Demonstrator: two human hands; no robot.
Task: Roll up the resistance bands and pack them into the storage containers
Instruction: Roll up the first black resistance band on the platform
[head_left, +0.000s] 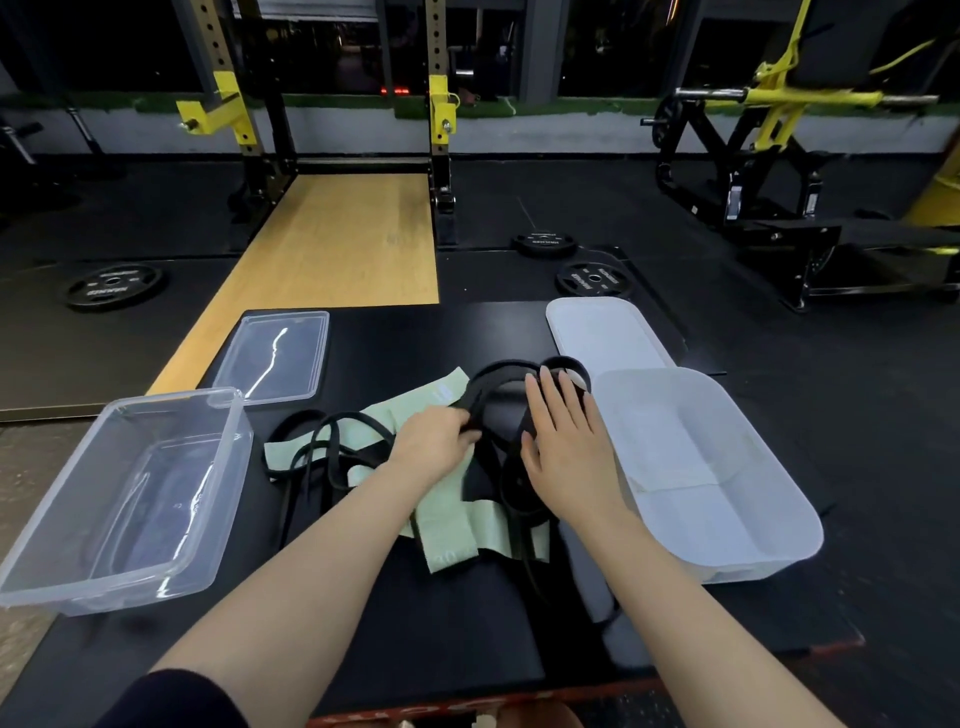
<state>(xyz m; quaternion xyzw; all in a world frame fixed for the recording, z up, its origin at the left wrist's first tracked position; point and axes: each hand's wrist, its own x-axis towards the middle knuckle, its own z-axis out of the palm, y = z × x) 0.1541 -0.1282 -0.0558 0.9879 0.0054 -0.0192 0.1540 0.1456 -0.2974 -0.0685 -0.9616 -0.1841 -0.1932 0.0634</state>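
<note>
At the centre of the frame, the left hand pinches a wide black resistance band while the right hand lies flat on it, fingers straight. Pale green bands and thin black bands tangle on the black bench. A clear container sits lower left, a white container right.

A single head-worn wide-angle camera looks forward and down, close over the black mat, squat rack at 12 o'clock.
</note>
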